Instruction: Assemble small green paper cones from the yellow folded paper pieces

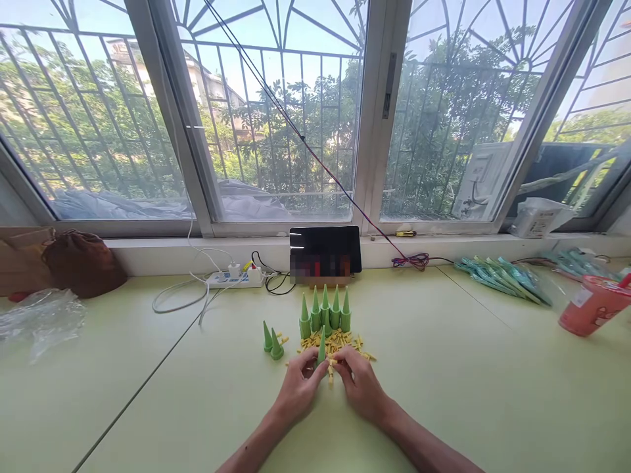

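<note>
Held upright in my left hand (302, 382) is a green cone (322, 345), its base hidden by the fingers. My right hand (362, 381) pinches a small yellow plastic piece (331, 362) right beside the cone; whether the two touch I cannot tell. Another yellow piece (330, 379) shows just below the fingertips. Beyond both hands spreads a pile of small yellow pieces (340, 339). Behind it, several green cones on ribbed cylindrical bases (325, 312) stand in a cluster. Two loose green cones (277, 345) stand to the left, with a few yellow pieces by them.
A dark-screened tablet (325, 249) leans at the back under the window. Left of it lies a power strip (235, 278) with cables. Clear plastic (42, 318) and a brown bag (83, 263) are far left. Teal packets (503, 279) and a red cup (594, 305) stand right.
</note>
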The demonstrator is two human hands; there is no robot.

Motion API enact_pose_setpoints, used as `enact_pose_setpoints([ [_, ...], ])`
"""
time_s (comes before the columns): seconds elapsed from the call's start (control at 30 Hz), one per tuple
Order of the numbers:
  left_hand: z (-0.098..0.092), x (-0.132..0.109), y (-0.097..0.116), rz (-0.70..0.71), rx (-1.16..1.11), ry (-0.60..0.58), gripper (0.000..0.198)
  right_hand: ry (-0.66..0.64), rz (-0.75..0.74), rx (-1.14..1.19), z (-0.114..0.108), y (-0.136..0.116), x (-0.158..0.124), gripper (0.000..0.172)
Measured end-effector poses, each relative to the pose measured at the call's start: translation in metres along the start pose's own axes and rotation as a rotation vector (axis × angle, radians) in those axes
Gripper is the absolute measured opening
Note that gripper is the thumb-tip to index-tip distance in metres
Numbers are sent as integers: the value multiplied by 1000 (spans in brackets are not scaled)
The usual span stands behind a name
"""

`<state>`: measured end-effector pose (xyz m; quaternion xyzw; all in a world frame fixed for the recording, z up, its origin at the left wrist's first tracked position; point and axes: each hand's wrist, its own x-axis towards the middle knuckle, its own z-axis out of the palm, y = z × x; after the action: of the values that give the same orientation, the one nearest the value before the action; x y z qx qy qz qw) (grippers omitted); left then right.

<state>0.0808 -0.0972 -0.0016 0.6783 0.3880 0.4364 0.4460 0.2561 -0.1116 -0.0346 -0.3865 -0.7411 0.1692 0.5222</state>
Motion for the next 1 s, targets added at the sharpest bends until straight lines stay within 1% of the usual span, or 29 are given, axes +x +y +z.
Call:
enact_pose_setpoints([
  [0.23, -1, -1, 0, 23, 32, -7, 38, -3, -7, -12, 0, -1, 1, 24],
  [0.53, 0, -3, 9, 41, 92, 21, 39, -40, 12, -29, -1, 0, -1, 31],
  [0.8, 0, -2, 5, 62, 122, 13, 39, -42, -15, -82, 0, 0, 0, 42],
  [0.9, 0, -2, 4, 51, 99, 8, 39, -39, -1, -80, 0, -1, 0, 41],
  [1.0, 1, -2, 4, 42, 87, 16, 38, -23, 24, -61, -1, -4, 1, 36],
])
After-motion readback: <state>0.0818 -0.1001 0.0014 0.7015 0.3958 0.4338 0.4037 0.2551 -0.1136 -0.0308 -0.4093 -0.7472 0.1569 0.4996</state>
